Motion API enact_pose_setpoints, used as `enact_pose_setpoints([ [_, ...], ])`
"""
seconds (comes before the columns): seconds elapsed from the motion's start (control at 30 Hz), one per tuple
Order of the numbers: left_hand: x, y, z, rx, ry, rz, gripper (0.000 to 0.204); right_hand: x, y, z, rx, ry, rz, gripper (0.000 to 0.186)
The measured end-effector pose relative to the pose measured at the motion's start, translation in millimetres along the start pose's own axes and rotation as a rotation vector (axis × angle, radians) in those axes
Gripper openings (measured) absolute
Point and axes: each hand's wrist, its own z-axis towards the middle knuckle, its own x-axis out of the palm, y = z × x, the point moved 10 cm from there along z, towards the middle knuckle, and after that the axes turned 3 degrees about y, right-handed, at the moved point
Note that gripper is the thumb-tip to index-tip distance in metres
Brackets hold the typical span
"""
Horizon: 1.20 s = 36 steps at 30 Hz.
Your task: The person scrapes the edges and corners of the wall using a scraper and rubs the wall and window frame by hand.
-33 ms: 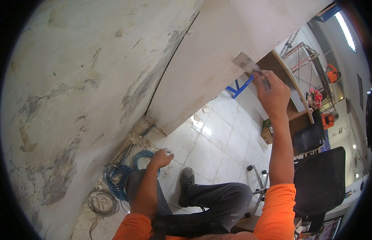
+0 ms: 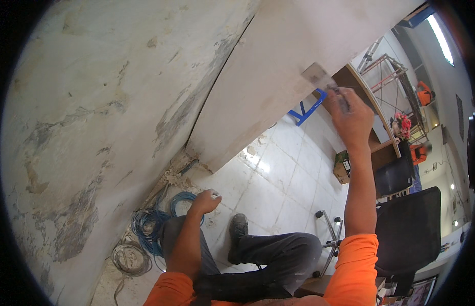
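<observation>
My right hand (image 2: 350, 109) grips a putty knife (image 2: 319, 76) by its handle, with the flat, smudged blade at the lower edge of a smooth plastered panel (image 2: 268, 66). My left hand (image 2: 206, 201) hangs in front of my left leg, above a coil of blue cable (image 2: 148, 229); its fingers are curled, with pale white at the tips, and I cannot make out whether they hold anything. A rough, patchy plastered wall (image 2: 84, 127) fills the left, meeting the panel at a dark crack.
A blue stand (image 2: 303, 112) is behind the panel on the tiled floor (image 2: 278, 188). A wooden desk (image 2: 380, 150), black swivel chair (image 2: 407, 234) and scaffold (image 2: 380, 71) stand at right. Two people in orange (image 2: 423, 94) are in the background. A pale coiled hose (image 2: 130, 257) lies by the wall.
My right hand and the putty knife have shifted slightly right and up along the panel edge. My left hand has not visibly moved.
</observation>
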Motion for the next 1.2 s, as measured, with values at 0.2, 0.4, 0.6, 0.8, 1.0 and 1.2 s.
enact_pose_setpoints([
  [0.2, -3.4, -5.2, -6.6, -0.074, 0.076, -0.024, 0.05, -16.8, -31.3, 2.2, 0.235, -0.079, 0.167, 0.024],
  [0.4, -0.5, -8.2, -6.7, -0.087, 0.089, -0.023, 0.05, 27.4, -48.8, -12.6, 0.443, 0.151, 0.365, 0.03],
  [0.6, -6.2, -6.2, -3.3, -0.011, 0.003, -0.014, 0.045, -0.1, -66.5, -41.1, 0.552, 0.08, 0.275, 0.027],
  [0.8, 0.0, -3.9, 1.1, -0.018, 0.007, -0.001, 0.043, 16.0, 16.3, -21.8, -0.048, 0.069, 0.108, 0.015],
  [1.0, -0.7, -8.7, -0.2, 0.019, -0.01, -0.018, 0.042, 12.3, 4.0, -4.4, 0.01, 0.035, -0.001, 0.016],
  [1.2, -9.1, -7.1, -5.8, -0.025, -0.019, -0.011, 0.043, -15.9, -33.2, -3.0, 0.211, -0.093, 0.054, 0.022],
])
